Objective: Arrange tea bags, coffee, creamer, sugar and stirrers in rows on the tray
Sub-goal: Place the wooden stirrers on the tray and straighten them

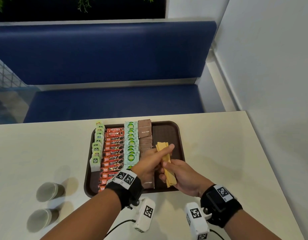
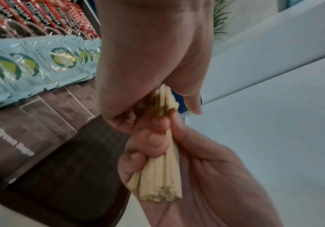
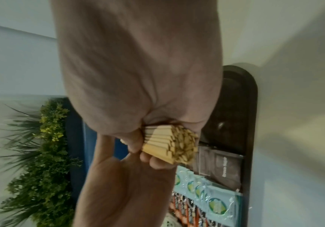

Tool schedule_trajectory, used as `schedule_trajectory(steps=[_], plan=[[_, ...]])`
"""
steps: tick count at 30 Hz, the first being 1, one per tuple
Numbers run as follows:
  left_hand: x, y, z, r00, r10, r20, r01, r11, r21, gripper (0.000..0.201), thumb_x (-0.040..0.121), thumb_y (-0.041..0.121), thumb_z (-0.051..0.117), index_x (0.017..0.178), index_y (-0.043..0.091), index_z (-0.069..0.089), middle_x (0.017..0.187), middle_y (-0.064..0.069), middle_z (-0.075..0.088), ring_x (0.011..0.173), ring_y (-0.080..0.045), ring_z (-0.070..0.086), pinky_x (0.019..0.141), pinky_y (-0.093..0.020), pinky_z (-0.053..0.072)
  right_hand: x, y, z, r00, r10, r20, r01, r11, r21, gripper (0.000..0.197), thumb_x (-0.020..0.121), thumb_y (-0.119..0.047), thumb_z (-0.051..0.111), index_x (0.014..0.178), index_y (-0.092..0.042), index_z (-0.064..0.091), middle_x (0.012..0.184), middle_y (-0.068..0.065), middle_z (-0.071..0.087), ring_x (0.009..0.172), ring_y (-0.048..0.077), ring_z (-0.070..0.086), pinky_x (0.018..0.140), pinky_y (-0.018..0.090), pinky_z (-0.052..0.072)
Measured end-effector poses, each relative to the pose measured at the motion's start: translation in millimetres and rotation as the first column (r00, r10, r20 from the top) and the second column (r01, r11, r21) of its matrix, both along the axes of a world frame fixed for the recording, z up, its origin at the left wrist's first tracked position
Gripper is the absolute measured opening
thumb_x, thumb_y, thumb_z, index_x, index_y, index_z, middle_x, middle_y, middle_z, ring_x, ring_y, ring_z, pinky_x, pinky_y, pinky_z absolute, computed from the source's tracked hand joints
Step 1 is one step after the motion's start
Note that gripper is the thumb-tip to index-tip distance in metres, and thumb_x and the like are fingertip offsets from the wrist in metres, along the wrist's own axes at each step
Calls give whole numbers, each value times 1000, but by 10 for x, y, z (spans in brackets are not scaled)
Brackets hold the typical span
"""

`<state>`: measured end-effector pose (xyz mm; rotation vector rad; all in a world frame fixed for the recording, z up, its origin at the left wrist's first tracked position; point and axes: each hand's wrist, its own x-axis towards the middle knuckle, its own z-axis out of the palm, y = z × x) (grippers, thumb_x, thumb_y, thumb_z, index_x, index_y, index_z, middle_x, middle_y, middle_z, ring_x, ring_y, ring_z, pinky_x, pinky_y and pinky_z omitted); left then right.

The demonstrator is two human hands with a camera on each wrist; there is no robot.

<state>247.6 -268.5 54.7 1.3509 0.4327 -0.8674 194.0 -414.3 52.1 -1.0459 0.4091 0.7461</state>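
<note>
Head view shows us on the last row: both our left hand (image 1: 150,161) and right hand (image 1: 181,177) have fingers clamped on the stirrers (image 1: 166,164) above the tray (image 1: 167,134), whose bare right strip we judge they need next.

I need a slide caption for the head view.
Both hands hold stirrers over the tray.

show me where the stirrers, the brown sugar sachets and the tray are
stirrers (image 1: 168,172), head view, middle of the bundle
brown sugar sachets (image 1: 146,131), head view, printed face of a far sachet
tray (image 1: 166,134), head view, bare right strip
</note>
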Motion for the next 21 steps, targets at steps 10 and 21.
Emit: schedule_trajectory(steps=[10, 21], plan=[[-77, 315, -231, 965, 22, 261, -102, 948, 300, 35, 96, 50, 77, 114, 21, 76, 120, 6, 72, 112, -12, 67, 104, -38, 56, 48, 427, -637, 996, 51, -69, -85, 703, -706, 38, 105, -43, 42, 118, -7, 43, 94, 5, 55, 77, 19, 54, 68, 33, 43], [-158, 278, -354, 985, -94, 148, 44, 950, 308, 22, 104, 17, 70, 125, 11, 70, 107, -8, 73, 95, -17, 72, 88, -33, 61, -62, 575, -810, 989, 132, -61, -112, 423, -899, 18, 109, -20, 52, 110, -13, 36, 115, 17, 69, 104, 33, 71, 94, 49, 59]])
